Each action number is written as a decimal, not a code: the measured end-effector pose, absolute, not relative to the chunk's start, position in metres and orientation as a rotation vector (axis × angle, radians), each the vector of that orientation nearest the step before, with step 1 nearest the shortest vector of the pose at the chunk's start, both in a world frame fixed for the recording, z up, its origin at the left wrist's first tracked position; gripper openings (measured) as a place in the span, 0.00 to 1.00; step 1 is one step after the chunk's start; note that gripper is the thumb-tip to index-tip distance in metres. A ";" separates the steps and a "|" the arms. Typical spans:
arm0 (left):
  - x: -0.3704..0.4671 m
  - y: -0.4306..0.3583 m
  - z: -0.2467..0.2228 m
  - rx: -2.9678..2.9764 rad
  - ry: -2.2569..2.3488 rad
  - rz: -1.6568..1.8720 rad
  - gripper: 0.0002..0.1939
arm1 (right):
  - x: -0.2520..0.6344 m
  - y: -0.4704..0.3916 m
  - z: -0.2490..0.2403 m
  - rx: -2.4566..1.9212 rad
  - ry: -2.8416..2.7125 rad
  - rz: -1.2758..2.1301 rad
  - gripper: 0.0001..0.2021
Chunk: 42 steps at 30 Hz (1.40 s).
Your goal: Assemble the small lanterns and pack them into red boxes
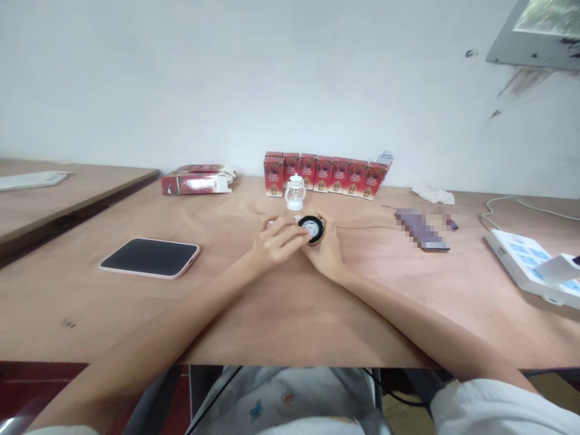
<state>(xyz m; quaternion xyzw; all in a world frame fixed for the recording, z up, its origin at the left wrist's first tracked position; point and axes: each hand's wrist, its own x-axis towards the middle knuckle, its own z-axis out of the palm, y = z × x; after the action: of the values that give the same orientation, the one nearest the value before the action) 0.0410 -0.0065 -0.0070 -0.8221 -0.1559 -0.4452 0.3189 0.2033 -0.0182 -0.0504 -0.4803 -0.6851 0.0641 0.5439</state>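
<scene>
My right hand (330, 257) is closed round a round black object with a gold rim (321, 225), its flat face turned up toward me. A white disc (310, 228) shows in the middle of that face. My left hand (276, 243) has its fingers drawn together, the tips at the edge of the white disc; whether they pinch a small part cannot be made out. A small white bit shows beside the left fingers, too small to name. Just behind both hands a small white lantern (295, 193) with clear sides stands upright on the table.
Several red boxes (323, 174) stand in a row by the wall, a clear bottle behind their right end. An opened red carton (194, 181) lies left. A phone (149, 257) lies on the wooden table (254, 320). Rightward are a tissue (434, 194), a blurred purple item and a power strip (521, 260).
</scene>
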 end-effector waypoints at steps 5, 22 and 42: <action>0.040 0.000 -0.014 -2.252 -0.505 -1.145 0.11 | 0.203 -0.017 -0.050 -1.144 -1.614 0.145 0.32; 0.050 -0.008 -0.007 -2.295 -0.654 -1.141 0.06 | 0.204 -0.017 -0.050 -1.169 -1.640 0.140 0.31; 0.063 -0.001 -0.013 -2.915 -1.558 -2.262 0.20 | 0.204 -0.015 -0.052 -1.088 -1.658 0.025 0.30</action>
<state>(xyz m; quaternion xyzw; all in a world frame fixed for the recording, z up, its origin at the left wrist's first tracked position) 0.0635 -0.0011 -0.0132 -0.6611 -0.3533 -0.5128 -0.4185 0.2043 -0.0152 -0.0521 -0.4592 -0.6997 0.0104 0.5473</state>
